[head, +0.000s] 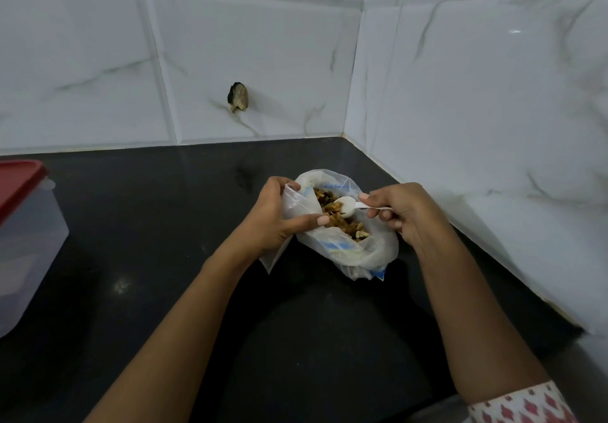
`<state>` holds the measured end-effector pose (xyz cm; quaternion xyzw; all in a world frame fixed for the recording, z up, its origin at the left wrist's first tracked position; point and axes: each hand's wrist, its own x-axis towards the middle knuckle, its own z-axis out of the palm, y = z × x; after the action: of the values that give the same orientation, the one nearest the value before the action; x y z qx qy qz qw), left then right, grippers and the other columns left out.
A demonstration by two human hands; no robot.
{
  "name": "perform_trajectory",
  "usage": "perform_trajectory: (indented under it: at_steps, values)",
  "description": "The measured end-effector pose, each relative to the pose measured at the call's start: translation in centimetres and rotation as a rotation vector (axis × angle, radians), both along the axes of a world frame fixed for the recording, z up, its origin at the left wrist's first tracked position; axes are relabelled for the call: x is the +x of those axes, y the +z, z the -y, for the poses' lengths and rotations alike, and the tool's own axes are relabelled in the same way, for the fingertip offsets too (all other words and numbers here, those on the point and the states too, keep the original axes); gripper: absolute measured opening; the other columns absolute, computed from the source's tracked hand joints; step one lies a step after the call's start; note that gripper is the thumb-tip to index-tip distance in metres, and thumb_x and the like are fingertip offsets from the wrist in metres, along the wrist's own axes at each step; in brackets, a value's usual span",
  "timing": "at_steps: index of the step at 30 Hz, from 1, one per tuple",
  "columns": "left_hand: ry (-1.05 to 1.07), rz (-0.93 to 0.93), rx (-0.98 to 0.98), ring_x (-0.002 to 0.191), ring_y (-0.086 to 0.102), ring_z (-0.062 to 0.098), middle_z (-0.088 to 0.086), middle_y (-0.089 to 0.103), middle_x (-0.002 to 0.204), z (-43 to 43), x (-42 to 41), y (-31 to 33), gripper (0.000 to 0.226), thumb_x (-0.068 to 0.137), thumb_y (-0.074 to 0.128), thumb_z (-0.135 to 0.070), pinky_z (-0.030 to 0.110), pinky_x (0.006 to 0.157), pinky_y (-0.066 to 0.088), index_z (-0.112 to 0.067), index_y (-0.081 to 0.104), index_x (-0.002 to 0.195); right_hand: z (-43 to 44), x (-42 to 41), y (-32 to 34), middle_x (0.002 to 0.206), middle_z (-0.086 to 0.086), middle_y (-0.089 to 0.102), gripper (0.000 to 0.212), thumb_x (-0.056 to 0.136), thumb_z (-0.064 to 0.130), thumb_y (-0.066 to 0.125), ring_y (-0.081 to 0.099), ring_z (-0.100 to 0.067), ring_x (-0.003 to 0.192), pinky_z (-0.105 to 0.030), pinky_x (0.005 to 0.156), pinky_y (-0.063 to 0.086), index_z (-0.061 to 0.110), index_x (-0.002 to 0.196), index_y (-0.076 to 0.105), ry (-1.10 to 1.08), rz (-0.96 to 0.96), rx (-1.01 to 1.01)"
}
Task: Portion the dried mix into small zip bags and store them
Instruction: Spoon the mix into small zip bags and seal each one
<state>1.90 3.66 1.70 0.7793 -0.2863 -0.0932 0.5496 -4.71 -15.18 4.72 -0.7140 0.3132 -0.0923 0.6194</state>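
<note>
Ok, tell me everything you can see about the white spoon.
The spoon is small, white, plastic-looking, with a rounded bowl and slim straight handle. It lies nearly level, handle pointing right, pinched by the right hand. Its bowl rests on the dried mix inside the open printed bag, just beside the thumb of the left hand, which grips a clear bag.

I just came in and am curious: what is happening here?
A person works on dried mix in an open plastic bag on the dark counter. The left hand grips the bag's edge; the right hand holds a white spoon, its bowl in the mix. A red-lidded container stands at left.
</note>
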Motion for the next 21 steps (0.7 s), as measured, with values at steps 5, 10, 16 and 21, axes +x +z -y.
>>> perform_trajectory:
  at_steps: [5, 10, 16, 21]
  values:
    - [0.082, 0.207, 0.044, 0.105, 0.043, 0.008, -0.008, 0.041, 0.117, -0.8, 0.4, 0.7, 0.054, 0.073, 0.073, -0.038, 0.012, 0.074, 0.037, -0.029, 0.044, 0.117, 0.6, -0.3, 0.2, 0.061, -0.006, 0.053, 0.015, 0.083, 0.006, 0.064, 0.031, -0.003, 0.025, -0.011, 0.026, 0.019, 0.002, 0.07, 0.058, -0.021, 0.066, 0.136]
    - [0.05, 0.187, 0.023, 0.106, 0.043, 0.004, -0.012, 0.042, 0.118, -0.7, 0.0, 0.7, 0.075, 0.07, 0.076, -0.034, 0.01, 0.074, 0.038, -0.021, 0.039, 0.134, 0.5, -0.4, 0.6, 0.06, -0.007, 0.05, 0.018, 0.084, 0.004, 0.062, 0.032, -0.003, 0.026, -0.011, 0.025, 0.02, 0.002, 0.068, 0.055, 0.016, 0.211, 0.256]
    - [0.027, 0.183, 0.089, 0.117, 0.048, 0.014, -0.002, 0.049, 0.129, -0.6, 0.2, 0.6, 0.078, 0.067, 0.077, -0.038, 0.032, 0.098, 0.045, -0.019, 0.042, 0.133, -0.8, -0.6, 1.4, 0.054, -0.005, 0.05, 0.015, 0.084, 0.004, 0.062, 0.033, -0.002, 0.03, -0.011, 0.028, 0.021, 0.001, 0.069, 0.057, 0.115, 0.344, 0.322]
    - [0.003, 0.184, 0.053, 0.105, 0.052, 0.005, -0.008, 0.051, 0.12, -0.6, 0.0, 0.6, 0.075, 0.064, 0.079, -0.041, 0.018, 0.085, 0.046, -0.022, 0.044, 0.127, -2.8, -0.2, 1.1, 0.055, -0.007, 0.051, 0.016, 0.082, 0.003, 0.064, 0.032, -0.002, 0.032, -0.011, 0.029, 0.02, 0.001, 0.067, 0.058, 0.221, 0.345, 0.195]
